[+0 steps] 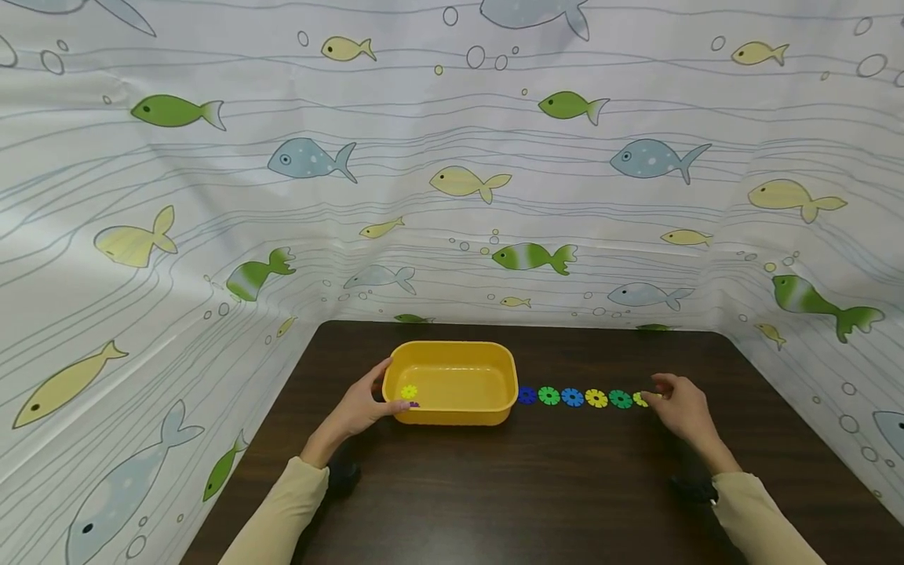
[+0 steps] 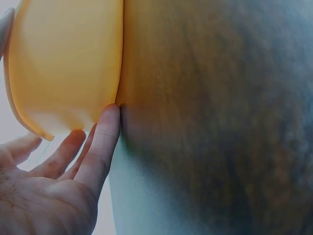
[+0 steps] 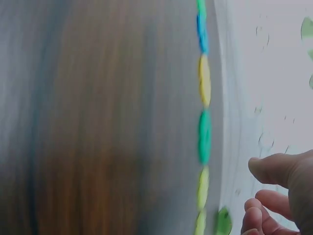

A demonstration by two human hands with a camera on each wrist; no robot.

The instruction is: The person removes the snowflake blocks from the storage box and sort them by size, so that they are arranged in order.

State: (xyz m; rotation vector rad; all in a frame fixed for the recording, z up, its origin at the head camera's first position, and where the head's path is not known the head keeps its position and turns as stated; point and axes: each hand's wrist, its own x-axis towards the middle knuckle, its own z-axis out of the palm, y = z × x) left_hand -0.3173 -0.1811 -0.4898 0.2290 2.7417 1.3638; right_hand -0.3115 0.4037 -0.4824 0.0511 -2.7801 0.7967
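My left hand [image 1: 363, 404] grips the left end of a yellow plastic bin [image 1: 452, 412], thumb over the near rim and fingers against the outer wall. Inside it lie a yellow-green notched disc [image 1: 410, 391] and a purple disc [image 1: 414, 405], partly behind the thumb. To the bin's right, flat notched discs form a row: dark blue [image 1: 526, 395], green, blue, yellow [image 1: 596, 399], teal and yellow-green [image 1: 639, 399]. My right hand [image 1: 681, 408] hovers at the row's right end. In the right wrist view, its thumb and fingers [image 3: 274, 200] stand apart with nothing between them.
The dark wooden table [image 1: 508, 486] extends in front of the bin and the row. A white sheet [image 1: 452, 125] printed with fish encloses the table at the back and both sides.
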